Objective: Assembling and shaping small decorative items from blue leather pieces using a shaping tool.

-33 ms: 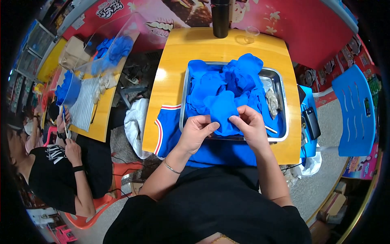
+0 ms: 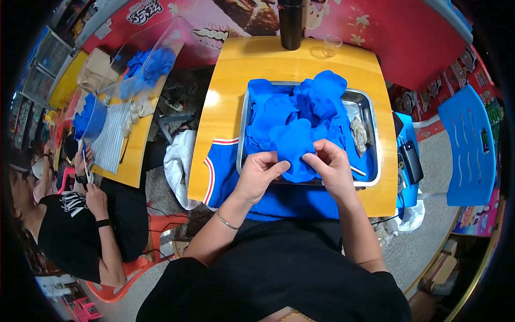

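A flat, thin blue piece with rounded lobes, fabric or foam by its look, is stretched between my two hands over the near edge of a metal tray. My left hand pinches its left lower side between thumb and fingers. On the opposite side my right hand pinches it the same way. Behind it, a heap of similar blue pieces fills most of the tray. A small clear bag of pale bits lies at the tray's right, and a thin white stick is near my right hand.
Blue cloth with striped trim lies under the tray on the yellow table. At the back stand a black bottle and a clear cup. A blue chair is at right. Leftward, a co-worker holds scissors.
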Motion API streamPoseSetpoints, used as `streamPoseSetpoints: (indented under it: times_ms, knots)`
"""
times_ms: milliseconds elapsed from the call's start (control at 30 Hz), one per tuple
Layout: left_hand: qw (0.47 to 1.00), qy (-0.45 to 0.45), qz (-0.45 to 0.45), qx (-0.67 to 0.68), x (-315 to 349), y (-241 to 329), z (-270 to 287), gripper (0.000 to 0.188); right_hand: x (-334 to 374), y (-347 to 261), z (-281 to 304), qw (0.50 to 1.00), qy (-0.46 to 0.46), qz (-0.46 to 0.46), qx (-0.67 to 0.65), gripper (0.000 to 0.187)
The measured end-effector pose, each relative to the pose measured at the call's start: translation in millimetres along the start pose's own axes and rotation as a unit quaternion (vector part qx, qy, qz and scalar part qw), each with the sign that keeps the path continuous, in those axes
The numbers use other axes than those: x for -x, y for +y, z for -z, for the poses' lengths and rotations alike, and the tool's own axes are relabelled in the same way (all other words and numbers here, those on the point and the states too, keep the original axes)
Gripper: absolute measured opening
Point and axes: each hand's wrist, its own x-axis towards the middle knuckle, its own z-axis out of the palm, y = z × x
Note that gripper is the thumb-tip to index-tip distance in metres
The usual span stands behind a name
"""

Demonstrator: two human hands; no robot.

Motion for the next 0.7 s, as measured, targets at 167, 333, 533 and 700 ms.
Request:
streamPoseSetpoints:
  times_ms: [167,333,533,700]
  knots:
    - [0.998,0.053,-0.017,0.002,0.6,-4.6,1.0,0.011,10.9,-10.0,2.8,0.990,-0.004,0.005,0.138,0.013]
    - [0.997,0.007,-0.043,-0.062,6.0,-1.2,5.3,0.010,14.0,-11.4,4.1,0.986,-0.001,0.035,0.161,0.016]
    - [0.994,0.000,-0.076,-0.072,7.1,-7.8,9.4,0.015,13.7,-1.2,8.6,0.992,-0.053,0.002,0.110,0.018]
    - [0.997,0.044,-0.036,0.043,4.1,-11.7,-6.5,0.016,10.8,-3.5,-3.8,0.952,0.083,0.150,0.253,0.035]
